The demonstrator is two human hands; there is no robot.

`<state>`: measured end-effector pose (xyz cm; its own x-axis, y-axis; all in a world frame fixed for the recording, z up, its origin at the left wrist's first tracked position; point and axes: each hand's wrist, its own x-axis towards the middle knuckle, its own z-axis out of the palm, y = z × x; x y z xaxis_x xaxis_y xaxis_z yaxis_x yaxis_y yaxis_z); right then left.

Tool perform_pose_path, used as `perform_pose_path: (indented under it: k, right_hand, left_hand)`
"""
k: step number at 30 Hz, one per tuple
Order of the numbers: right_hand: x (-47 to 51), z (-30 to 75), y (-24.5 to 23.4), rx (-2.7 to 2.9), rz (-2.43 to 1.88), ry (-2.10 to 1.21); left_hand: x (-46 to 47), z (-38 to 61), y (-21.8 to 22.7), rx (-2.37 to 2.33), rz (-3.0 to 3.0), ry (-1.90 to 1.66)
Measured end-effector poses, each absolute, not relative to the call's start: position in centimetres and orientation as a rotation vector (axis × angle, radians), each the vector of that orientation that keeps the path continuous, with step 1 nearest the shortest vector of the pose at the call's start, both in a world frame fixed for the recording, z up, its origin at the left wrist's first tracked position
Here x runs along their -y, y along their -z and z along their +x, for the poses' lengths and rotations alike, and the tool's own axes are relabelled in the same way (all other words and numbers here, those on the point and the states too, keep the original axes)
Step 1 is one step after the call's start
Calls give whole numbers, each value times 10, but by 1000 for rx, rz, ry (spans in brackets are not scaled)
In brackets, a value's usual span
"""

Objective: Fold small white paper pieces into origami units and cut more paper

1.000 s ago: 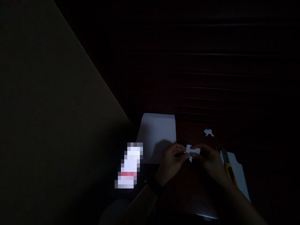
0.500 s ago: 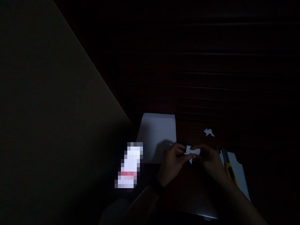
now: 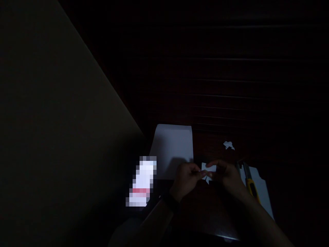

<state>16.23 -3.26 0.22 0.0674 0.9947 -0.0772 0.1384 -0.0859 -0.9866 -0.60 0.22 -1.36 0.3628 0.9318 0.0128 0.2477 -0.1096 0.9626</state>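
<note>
In a very dark scene, my left hand (image 3: 186,178) and my right hand (image 3: 227,175) meet over a dark wooden table (image 3: 218,113). Between their pinched fingertips is a small folded piece of white paper (image 3: 208,169). Both hands grip it, the left from the left side and the right from the right. A dark band sits on my left wrist (image 3: 171,203). Much of the paper is hidden by my fingers.
A white sheet (image 3: 173,147) lies just behind my left hand. A small folded paper figure (image 3: 228,145) rests farther back right. A yellow utility knife (image 3: 250,181) lies on another white sheet (image 3: 260,192) at right. A lit screen (image 3: 142,181) glows at left, beside a pale wall (image 3: 51,120).
My hands have drawn slightly closer together and the right hand's fingers now cover more of the small paper, which looks more folded up. Nothing else has moved.
</note>
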Motion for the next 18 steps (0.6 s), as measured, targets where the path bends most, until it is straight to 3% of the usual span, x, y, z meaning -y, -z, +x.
perform_pose_path:
  k: [11, 18]
  right_hand:
    - [33, 163, -2, 1228, -1379, -1150]
    - [36, 159, -15, 1189, -1194, -1270]
  left_hand:
    - [3, -9, -12, -1045, 1877, -896]
    - [3, -4, -9, -1060, 1695, -920]
